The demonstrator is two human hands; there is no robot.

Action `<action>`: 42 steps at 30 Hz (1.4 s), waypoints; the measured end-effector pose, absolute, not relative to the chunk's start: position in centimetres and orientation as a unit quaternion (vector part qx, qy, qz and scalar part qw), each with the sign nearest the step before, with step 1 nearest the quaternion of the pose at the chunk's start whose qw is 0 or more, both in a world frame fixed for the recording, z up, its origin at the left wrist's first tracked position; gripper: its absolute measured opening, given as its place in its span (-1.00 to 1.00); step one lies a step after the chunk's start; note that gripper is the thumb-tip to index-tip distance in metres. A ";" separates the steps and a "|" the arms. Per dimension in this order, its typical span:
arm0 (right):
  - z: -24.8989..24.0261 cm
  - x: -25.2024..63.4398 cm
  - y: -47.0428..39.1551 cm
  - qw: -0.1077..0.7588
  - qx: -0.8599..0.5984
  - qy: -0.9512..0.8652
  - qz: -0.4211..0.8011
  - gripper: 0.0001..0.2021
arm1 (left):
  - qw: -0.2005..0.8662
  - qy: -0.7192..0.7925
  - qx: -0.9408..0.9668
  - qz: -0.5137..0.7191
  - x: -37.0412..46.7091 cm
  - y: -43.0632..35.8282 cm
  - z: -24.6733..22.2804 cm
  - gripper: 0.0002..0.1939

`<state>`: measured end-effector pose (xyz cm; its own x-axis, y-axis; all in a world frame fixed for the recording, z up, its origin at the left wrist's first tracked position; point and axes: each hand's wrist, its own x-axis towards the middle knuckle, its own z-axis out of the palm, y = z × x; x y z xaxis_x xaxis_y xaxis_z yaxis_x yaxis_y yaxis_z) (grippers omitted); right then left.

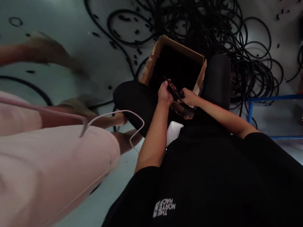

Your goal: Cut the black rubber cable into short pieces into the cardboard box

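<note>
My left hand is closed around a black hose-like piece above the near side of an open cardboard box. Just to the right, my right hand also has its fingers closed on this piece, lower along its length. The piece looks thin and flexible; its exact kind is hard to make out in the dim light. The box stands between my knees, and its inside is dark, with black contents I cannot tell apart.
A large tangle of black hoses covers the floor beyond the box, with small black offcuts around it. At left, a person in light shorts stands close. A white device lies by my lap near a pale cable. A blue frame is at right.
</note>
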<state>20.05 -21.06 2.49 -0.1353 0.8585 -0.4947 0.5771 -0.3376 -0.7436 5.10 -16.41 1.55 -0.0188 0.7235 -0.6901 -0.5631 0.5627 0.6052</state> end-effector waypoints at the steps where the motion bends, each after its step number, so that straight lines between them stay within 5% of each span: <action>1: 2.3 19.5 -21.2 0.151 -0.640 -0.544 0.522 -0.54 | 0.684 0.549 0.083 0.473 5.0 -16.5 1.5 -0.75; 5: 1.3 18.8 -22.2 0.185 -0.623 -0.474 0.594 -0.55 | 0.658 0.556 0.114 0.495 5.0 -17.3 1.6 -0.54; 13: 2.6 22.9 -21.4 0.234 -0.619 -0.467 0.587 -0.54 | 0.764 0.474 0.091 0.429 5.5 -16.7 4.3 -0.74; 17: 5.6 26.6 -19.4 0.199 -0.630 -0.501 0.559 -0.56 | 0.762 0.475 0.160 0.411 5.6 -16.3 5.9 -0.84; 23: 8.5 30.3 -17.3 0.095 -0.624 -0.527 0.569 -0.71 | 0.693 0.530 0.251 0.419 5.9 -16.6 6.2 -0.69; 29: 8.3 30.2 -16.1 0.047 -0.566 -0.530 0.630 -0.57 | 0.661 0.563 0.294 0.399 4.8 -17.5 5.0 -0.68; 36: 5.0 27.7 -16.0 0.093 -0.590 -0.503 0.625 -0.36 | 0.690 0.550 0.234 0.407 4.7 -18.2 2.2 -0.78; 42: 4.2 27.1 -15.9 0.091 -0.617 -0.511 0.591 -0.38 | 0.673 0.576 0.204 0.417 5.1 -18.1 -0.6 -0.74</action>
<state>27.08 -15.88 4.21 -0.2209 0.7396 -0.6357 0.5236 -0.4600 -0.7171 5.05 -18.12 -0.58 -0.0124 0.7963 -0.6048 -0.3267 0.5684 0.7551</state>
